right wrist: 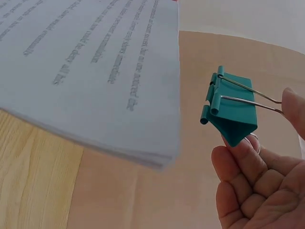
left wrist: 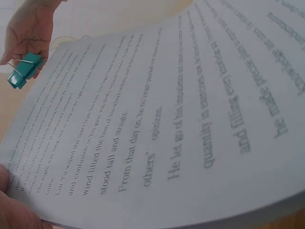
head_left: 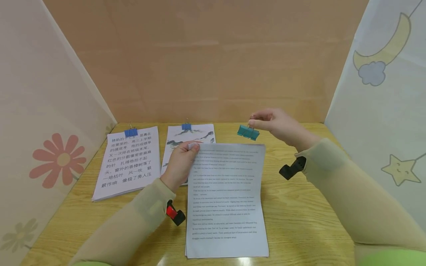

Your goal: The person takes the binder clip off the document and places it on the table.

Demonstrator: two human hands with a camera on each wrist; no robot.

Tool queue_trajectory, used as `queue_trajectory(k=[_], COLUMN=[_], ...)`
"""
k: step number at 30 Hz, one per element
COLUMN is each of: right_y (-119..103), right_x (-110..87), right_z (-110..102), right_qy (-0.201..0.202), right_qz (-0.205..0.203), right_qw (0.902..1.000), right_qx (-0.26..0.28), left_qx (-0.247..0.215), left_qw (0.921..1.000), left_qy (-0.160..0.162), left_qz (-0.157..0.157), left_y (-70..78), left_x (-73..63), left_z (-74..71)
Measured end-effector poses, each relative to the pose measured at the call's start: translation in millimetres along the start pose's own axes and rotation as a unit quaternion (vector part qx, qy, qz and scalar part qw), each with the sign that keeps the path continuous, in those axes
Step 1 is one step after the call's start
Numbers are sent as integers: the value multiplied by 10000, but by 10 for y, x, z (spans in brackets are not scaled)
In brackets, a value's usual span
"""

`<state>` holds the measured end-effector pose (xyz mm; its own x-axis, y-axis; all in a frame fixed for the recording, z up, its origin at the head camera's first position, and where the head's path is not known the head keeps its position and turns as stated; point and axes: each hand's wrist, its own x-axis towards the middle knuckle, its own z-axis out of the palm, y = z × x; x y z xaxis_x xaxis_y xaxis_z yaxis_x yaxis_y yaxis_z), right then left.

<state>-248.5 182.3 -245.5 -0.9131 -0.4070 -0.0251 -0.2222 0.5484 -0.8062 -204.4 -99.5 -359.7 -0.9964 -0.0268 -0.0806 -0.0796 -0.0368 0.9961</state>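
Note:
My left hand grips a stack of printed sheets by its upper left corner, thumb on the front. The stack hangs tilted towards me, covered in lines of English text. Above its upper right corner, my right hand pinches a teal binder clip by its wire handles. In the right wrist view the thumb presses one handle of the binder clip, with fingers behind the other. The clip is apart from the paper edge, its mouth turned towards the stack.
On the wooden table at left lies a paper stack with large Chinese characters, held by a blue binder clip. Beside it, sheets with a landscape painting carry another blue clip. Patterned panels surround the table.

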Motion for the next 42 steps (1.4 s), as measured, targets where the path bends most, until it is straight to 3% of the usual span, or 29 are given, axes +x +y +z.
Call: queue_trajectory(k=[16,28,36,42], right_y=[366,842,1379,1645], right_x=[-217,-270,-137,-38], right_z=[-235,-394,-123,151], right_qy=[210,27,-334,-667], right_qz=[203,968,1244,1400], right_qw=[9987,9949,9893,9849], right_qx=[413,272,683,765], left_qx=[-112,54,-39,-159], left_qw=[9999,9992,9993,9992], left_qy=[87,386,375,333], left_qz=[46,42,-36,-134], left_y=[-49,-102,-155,-174], left_x=[49,130,166,171], left_z=[56,89,117,174])
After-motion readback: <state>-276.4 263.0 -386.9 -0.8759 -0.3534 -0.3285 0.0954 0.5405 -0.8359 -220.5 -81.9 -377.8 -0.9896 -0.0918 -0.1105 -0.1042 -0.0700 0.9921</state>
